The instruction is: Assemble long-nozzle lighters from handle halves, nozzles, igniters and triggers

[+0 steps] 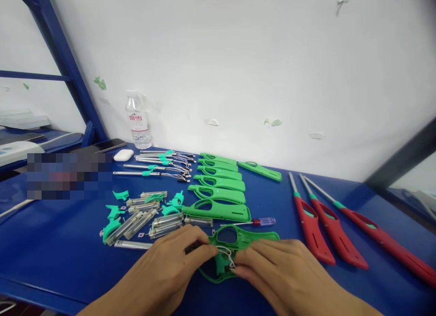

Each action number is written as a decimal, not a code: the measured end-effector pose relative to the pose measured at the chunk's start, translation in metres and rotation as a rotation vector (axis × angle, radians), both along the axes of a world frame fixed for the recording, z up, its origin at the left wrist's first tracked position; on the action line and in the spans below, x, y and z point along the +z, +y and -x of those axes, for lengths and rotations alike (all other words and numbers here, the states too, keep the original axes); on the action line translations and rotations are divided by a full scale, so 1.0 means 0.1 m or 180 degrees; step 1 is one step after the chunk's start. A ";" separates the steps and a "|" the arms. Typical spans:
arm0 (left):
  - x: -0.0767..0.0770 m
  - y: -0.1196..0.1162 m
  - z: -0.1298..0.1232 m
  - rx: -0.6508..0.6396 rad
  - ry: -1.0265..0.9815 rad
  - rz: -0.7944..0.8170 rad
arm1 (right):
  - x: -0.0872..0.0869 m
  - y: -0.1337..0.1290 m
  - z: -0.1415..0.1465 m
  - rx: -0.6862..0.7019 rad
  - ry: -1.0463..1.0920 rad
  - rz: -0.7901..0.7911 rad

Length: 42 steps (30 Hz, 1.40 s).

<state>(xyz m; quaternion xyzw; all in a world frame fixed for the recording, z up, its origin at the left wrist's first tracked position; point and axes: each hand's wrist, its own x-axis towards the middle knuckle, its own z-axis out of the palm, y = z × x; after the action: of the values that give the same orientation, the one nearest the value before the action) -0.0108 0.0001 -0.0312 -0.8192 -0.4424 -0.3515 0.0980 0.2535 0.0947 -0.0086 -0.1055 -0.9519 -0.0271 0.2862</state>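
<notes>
Between my hands is an open green lighter shell half point(211, 277) with a teal trigger point(222, 263) and loose white wires point(225, 250) inside. My left hand point(173, 259) is closed on its left end, thumb and forefinger pinched near the wires; a dark part shows between them. My right hand point(272, 263) grips the right end, fingertips bent over the inside, hiding what they press. A second green shell half point(252, 236) lies just behind, next to my fingers. A metal lighter tube point(132, 245) runs out to the left of my left hand.
Behind are several green shell halves point(221, 195), a screwdriver point(264, 221), clear fuel tanks point(166, 225), teal triggers point(114, 211) and wired metal tubes point(136, 173). Three red lighters point(311, 234) lie right. A water bottle point(138, 120) and white case point(123, 155) stand near the wall.
</notes>
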 end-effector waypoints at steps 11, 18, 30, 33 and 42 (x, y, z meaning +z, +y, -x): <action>-0.05 0.05 -0.02 -0.0004 -0.0068 -0.0023 | 0.01 0.01 0.00 -0.0027 0.0030 -0.0019; -0.02 0.04 -0.03 -0.0024 -0.0054 -0.0086 | 0.01 0.01 -0.02 0.0008 0.0003 0.0001; 0.06 0.05 -0.05 0.0027 0.0004 -0.0246 | 0.00 0.02 -0.03 -0.0055 -0.0063 0.0012; 0.06 0.05 -0.05 0.0001 0.0016 -0.0274 | 0.00 0.03 -0.03 -0.0053 -0.0062 0.0037; 0.06 0.04 -0.03 0.0017 0.0014 -0.0265 | 0.00 0.03 -0.03 -0.0063 -0.0007 -0.0046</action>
<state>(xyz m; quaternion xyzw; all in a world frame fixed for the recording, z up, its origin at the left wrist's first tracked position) -0.0077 0.0046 -0.0248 -0.8140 -0.4293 -0.3676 0.1339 0.2561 0.0978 -0.0091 -0.1129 -0.9509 -0.0369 0.2857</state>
